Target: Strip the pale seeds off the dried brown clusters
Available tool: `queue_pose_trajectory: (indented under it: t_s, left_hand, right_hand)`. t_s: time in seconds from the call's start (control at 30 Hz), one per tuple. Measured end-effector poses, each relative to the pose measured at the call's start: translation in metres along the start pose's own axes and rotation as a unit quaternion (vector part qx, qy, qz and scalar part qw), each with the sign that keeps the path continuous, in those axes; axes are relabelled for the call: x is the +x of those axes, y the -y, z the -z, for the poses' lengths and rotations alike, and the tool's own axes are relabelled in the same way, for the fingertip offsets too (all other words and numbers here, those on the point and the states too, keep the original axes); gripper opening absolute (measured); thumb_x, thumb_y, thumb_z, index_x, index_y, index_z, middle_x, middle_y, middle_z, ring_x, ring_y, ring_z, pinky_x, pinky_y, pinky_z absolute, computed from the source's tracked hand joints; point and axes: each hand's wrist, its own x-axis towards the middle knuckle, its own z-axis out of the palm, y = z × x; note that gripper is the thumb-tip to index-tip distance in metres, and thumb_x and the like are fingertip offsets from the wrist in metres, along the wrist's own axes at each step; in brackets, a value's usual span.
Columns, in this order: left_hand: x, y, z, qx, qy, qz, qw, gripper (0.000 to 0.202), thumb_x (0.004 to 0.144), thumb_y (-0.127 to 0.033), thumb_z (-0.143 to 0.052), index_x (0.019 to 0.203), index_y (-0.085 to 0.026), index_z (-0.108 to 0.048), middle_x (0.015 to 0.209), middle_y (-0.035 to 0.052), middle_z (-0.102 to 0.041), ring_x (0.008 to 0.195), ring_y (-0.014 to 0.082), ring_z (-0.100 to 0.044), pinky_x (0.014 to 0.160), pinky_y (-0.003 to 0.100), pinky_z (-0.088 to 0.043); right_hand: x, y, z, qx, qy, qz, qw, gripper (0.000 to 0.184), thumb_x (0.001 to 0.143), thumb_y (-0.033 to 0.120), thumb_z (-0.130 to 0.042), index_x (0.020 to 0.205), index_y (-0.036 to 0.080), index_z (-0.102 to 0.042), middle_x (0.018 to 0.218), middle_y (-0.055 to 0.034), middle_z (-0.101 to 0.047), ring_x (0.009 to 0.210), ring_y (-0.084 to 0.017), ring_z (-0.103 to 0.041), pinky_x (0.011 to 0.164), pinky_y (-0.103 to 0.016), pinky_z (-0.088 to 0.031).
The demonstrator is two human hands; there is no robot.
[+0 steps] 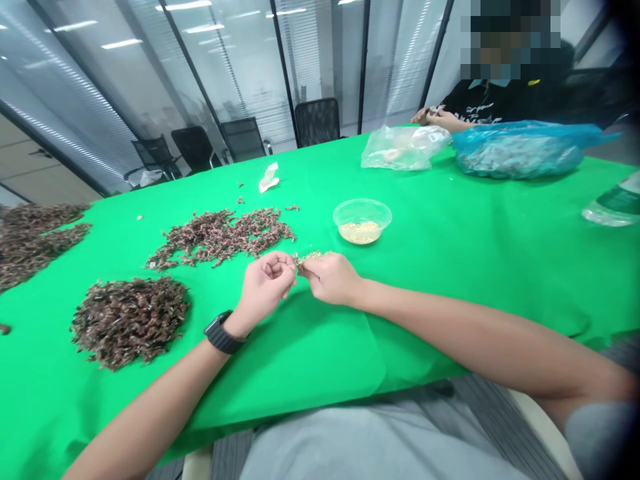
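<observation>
Green tablecloth (pixel 450 247) beneath both hands' fingers (pixel 285 275) (pixel 311 267), tight around small, uneven brown piece (pixel 299 262).

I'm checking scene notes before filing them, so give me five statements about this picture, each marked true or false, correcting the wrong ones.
1. The left hand and right hand are close together. True.
2. The watch is on the right arm. False: the watch is on the left arm.
3. The clear bowl is full to the brim. False: the clear bowl has pale contents low inside.
4. The blue bag appears right of the clear bag. True.
5. The brown pieces form one pile. False: the brown pieces lie in separate piles.
</observation>
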Motion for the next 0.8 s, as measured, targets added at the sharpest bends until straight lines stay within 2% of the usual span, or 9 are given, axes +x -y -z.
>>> queue_pose_trajectory:
  t_s: [0.2, 0.33, 0.43, 0.57, 0.8]
  left_hand:
    - [0.008, 0.015, 0.006, -0.041, 0.01, -0.017, 0.999, 0.014, 0.087, -0.029, -0.065, 0.083, -0.016, -0.061, 0.061, -0.0016, -0.061, 0.042, 0.0064, -0.047, 0.043, 0.019, -0.036]
    - [0.013, 0.025, 0.008, -0.073, -0.018, -0.027, 0.997, 0.006, 0.087, -0.023, -0.057, 0.087, -0.017, -0.06, 0.063, -0.0027, -0.061, 0.045, 0.0077, -0.049, 0.044, 0.02, -0.038]
    - [0.014, 0.027, 0.007, -0.048, -0.03, -0.043, 0.998, 0.009, 0.088, -0.023, -0.054, 0.081, -0.017, -0.057, 0.061, -0.0029, -0.059, 0.045, 0.0078, -0.048, 0.043, 0.02, -0.037]
    - [0.015, 0.03, 0.005, -0.058, -0.032, -0.048, 0.997, 0.006, 0.083, -0.022, -0.059, 0.085, -0.017, -0.056, 0.063, -0.0039, -0.061, 0.042, 0.0061, -0.047, 0.042, 0.02, -0.036]
    - [0.014, 0.032, 0.004, -0.072, -0.039, -0.046, 0.996, 0.007, 0.078, -0.017, -0.058, 0.084, -0.017, -0.053, 0.065, -0.0042, -0.062, 0.041, 0.005, -0.047, 0.042, 0.019, -0.036]
  right_hand:
    - [0.001, 0.0, 0.001, 0.04, -0.022, -0.027, 0.999, 0.027, 0.096, 0.022, -0.05, 0.073, 0.017, -0.062, 0.069, -0.0052, -0.068, 0.063, -0.016, -0.058, 0.062, -0.028, -0.031]
    - [0.002, 0.001, 0.001, 0.044, -0.016, -0.019, 0.999, 0.025, 0.096, 0.019, -0.049, 0.076, 0.017, -0.065, 0.072, -0.0052, -0.07, 0.065, -0.016, -0.058, 0.063, -0.028, -0.031]
    - [0.001, 0.001, 0.001, 0.045, -0.014, -0.014, 0.999, 0.026, 0.097, 0.02, -0.048, 0.079, 0.016, -0.067, 0.075, -0.0062, -0.071, 0.066, -0.017, -0.06, 0.064, -0.029, -0.032]
    - [-0.001, -0.001, 0.0, 0.063, -0.014, -0.025, 0.998, 0.024, 0.097, 0.022, -0.05, 0.086, 0.017, -0.071, 0.079, -0.007, -0.074, 0.068, -0.018, -0.063, 0.065, -0.029, -0.034]
    - [-0.002, -0.004, -0.004, 0.068, -0.023, -0.017, 0.997, 0.024, 0.096, 0.02, -0.049, 0.086, 0.017, -0.071, 0.08, -0.0064, -0.074, 0.069, -0.018, -0.065, 0.065, -0.029, -0.035]
